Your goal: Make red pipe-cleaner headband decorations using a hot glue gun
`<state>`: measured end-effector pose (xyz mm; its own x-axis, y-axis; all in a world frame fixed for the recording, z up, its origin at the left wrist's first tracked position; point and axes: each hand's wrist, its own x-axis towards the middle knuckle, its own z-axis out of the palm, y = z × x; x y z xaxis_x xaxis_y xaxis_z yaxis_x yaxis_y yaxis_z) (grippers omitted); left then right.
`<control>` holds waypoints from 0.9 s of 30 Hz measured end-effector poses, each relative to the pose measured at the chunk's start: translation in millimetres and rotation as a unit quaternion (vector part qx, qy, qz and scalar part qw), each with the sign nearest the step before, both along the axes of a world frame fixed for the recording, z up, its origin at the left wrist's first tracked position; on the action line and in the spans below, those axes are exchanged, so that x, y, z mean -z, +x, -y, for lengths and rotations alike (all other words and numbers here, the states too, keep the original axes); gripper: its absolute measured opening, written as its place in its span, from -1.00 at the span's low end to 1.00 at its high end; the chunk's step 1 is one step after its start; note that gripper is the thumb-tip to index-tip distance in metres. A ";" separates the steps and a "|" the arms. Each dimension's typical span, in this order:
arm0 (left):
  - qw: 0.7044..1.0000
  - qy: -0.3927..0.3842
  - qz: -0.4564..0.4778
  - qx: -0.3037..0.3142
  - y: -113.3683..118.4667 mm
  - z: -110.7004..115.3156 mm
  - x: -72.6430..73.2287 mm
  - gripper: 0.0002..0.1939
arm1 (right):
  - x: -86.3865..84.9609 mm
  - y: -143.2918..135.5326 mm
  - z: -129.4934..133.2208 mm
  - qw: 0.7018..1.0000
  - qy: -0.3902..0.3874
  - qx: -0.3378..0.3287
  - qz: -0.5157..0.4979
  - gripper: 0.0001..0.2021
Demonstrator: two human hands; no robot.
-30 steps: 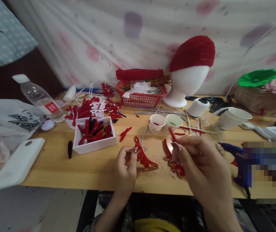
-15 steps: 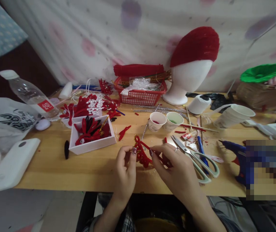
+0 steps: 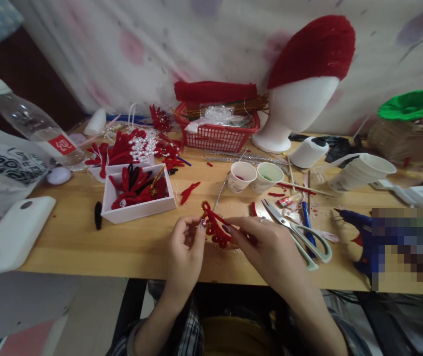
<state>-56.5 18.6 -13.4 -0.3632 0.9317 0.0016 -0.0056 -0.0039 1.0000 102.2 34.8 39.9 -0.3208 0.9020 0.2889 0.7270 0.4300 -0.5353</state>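
Thumb and finger of the left hand [image 3: 187, 249] pinch the looped end of the red ornament [image 3: 221, 242]; the right hand [image 3: 276, 254] pinches the strip [image 3: 217, 216], now brought against the ornament, so both are joined in one hold. The ornament is near the middle of the worktop's [image 3: 137, 254] near edge, between box [image 3: 140, 209] and scissors [image 3: 275, 212].

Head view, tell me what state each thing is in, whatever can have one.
Red ornament: held by left hand and right hand
Scissors: slightly open
Bottle: capped
White box: open, filled
Red basket: open, loaded
Left cup: upright, uncovered
Right cup: upright, uncovered
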 end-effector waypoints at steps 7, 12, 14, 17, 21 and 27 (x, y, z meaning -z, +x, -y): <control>0.997 -0.081 -0.016 0.003 -17.8 14.2 -4.5 -0.76 | -12.3 1.4 -2.5 0.995 -0.052 -0.086 0.027 -0.72; 0.979 -0.081 -0.180 0.044 -31.4 27.7 3.3 -0.91 | -11.3 -1.3 -3.3 0.997 -0.018 -0.073 0.024 -0.84; 0.957 -0.024 -0.284 0.048 -37.5 31.5 4.4 -0.96 | -11.0 -1.8 -3.5 0.995 -0.007 -0.090 0.032 -0.87; 0.916 0.093 -0.391 0.015 -46.0 31.4 4.2 -0.92 | -9.7 -2.2 -3.1 0.992 0.012 -0.117 0.048 -0.86; 0.880 0.183 -0.437 0.028 -51.5 24.1 7.5 -0.87 | -5.1 -3.6 -2.4 0.986 0.038 -0.144 0.072 -0.84; 0.845 0.210 -0.488 0.065 -51.1 22.5 14.4 -0.81 | 0.4 -7.1 -4.3 0.978 0.038 -0.176 0.110 -0.85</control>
